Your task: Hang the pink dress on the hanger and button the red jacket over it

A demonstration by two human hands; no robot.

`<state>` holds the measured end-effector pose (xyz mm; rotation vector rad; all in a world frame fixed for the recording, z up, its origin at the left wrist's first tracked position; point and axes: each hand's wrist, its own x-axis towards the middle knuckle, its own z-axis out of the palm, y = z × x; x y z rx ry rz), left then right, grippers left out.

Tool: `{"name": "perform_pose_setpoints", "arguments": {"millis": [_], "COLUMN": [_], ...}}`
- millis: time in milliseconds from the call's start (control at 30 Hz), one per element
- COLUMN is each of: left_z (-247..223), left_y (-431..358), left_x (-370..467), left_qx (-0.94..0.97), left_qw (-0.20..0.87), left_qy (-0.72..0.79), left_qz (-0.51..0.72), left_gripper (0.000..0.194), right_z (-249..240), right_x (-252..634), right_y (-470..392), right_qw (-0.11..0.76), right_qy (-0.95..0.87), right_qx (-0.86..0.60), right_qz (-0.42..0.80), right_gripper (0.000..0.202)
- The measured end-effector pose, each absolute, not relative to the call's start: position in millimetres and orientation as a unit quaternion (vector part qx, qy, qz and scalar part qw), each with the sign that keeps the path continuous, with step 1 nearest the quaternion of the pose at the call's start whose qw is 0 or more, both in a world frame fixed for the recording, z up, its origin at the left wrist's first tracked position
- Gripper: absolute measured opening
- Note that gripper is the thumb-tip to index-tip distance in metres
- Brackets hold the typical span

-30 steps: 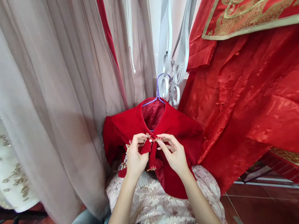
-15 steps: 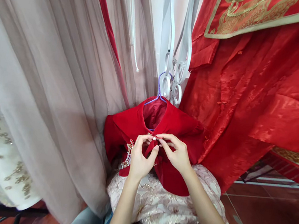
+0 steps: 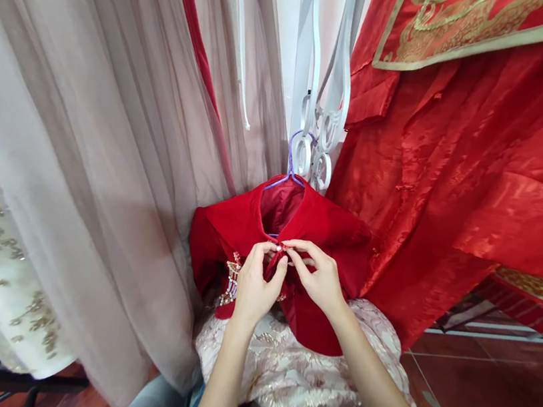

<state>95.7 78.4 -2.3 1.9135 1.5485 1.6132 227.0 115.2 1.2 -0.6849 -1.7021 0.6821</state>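
A red velvet jacket (image 3: 333,232) with a stand-up collar hangs on a thin purple hanger (image 3: 291,159). At the front, just under the collar, my left hand (image 3: 258,286) pinches one edge of the opening with thumb and forefinger. From the other side my right hand (image 3: 316,277) grips the facing edge. A small white bead-like button (image 3: 279,248) shows between the fingertips; the fingers partly hide the fastening. Bead and gem trim (image 3: 231,280) decorates the jacket's front to the left of my left hand.
Pale sheer drapes (image 3: 106,160) fall along the left, beside a white gown with gold beading (image 3: 3,274). Red satin garments (image 3: 439,160) hang on the right. A white scrollwork metal stand (image 3: 329,131) rises behind the hanger. Pink-gold brocade fabric (image 3: 299,396) lies beneath the jacket, above red floor tiles (image 3: 491,403).
Both hands stay at the collar opening with only slight finger shifts. The edge between the fingertips has turned a little, and the white button sits slightly lower-left.
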Motion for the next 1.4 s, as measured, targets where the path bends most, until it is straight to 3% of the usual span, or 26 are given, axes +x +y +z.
{"name": "perform_pose_setpoints", "arguments": {"millis": [300, 733, 1033, 1233, 1400], "left_z": [22.0, 11.8, 3.6, -15.7, -16.1], "left_y": [83.8, 88.4, 91.2, 93.5, 93.5], "left_x": [87.5, 84.9, 94.3, 104.3, 98.8], "left_qx": [0.724, 0.728, 0.617, 0.427, 0.432], "left_qw": [-0.012, 0.047, 0.223, 0.350, 0.396], "left_qy": [0.557, 0.496, 0.478, 0.432, 0.454], "left_qz": [0.407, 0.470, 0.584, 0.713, 0.671], "left_gripper": [0.008, 0.008, 0.012, 0.031, 0.052], "right_z": [4.3, 2.7, 1.0, -30.7, -36.8], "right_x": [230.7, 232.1, 228.2, 227.6, 249.3], "right_y": [121.5, 120.0, 121.6, 100.9, 89.1], "right_qw": [0.571, 0.570, 0.558, 0.527, 0.504], "right_qy": [-0.729, -0.718, -0.688, -0.676, -0.632], "right_qx": [-0.282, -0.283, -0.273, -0.299, -0.388], "right_qz": [0.249, 0.283, 0.374, 0.420, 0.443], "right_gripper": [0.024, 0.026, 0.027, 0.064, 0.044]}}
